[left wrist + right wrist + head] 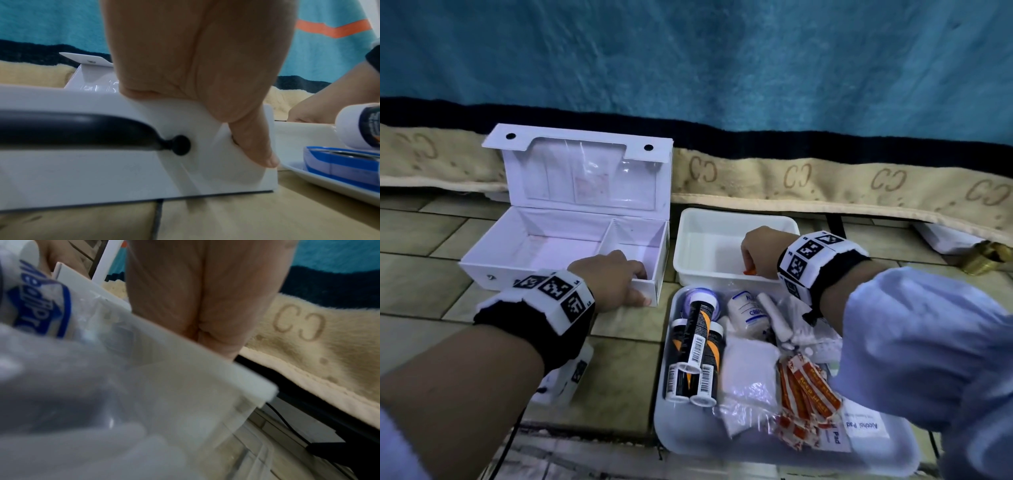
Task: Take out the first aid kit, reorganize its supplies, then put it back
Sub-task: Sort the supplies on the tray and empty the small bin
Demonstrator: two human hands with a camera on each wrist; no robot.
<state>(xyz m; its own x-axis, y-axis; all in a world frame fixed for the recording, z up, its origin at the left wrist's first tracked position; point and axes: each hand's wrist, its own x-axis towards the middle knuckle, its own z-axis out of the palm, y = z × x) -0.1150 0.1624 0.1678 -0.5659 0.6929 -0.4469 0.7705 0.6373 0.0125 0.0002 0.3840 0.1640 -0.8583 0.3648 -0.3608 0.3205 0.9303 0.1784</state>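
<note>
First aid kit box (565, 240) sitting lid-up on the tiled floor (431, 240), both compartments bare; supplies lying in the long white tray (887, 445) just right of it: three black-and-orange tubes (697, 346) along the tray's left edge, a crepe bandage roll (746, 313) at its far end, orange plaster strips (808, 380) and alcohol pads (864, 425) toward the near right corner. Left hand (613, 277) is gripping the box's near right corner, thumb lying on the front wall, fingers hooked over the rim into the small compartment, steadying it. Right hand (760, 250) is reaching into the small white tub (705, 233) behind the tray, fingers pinching a small orange item (750, 272) at the tub's near wall; what the item is cannot be told, it is mostly hidden. Judging the step: moving that last loose piece across into the box. To do it well: be lifting clear of the tub rim before swinging left, keeping the left hand's hold so the light box is not skidding on the tile, and dropping small pieces into the narrow right compartment, saving the wide left one for tubes and bandage
</note>
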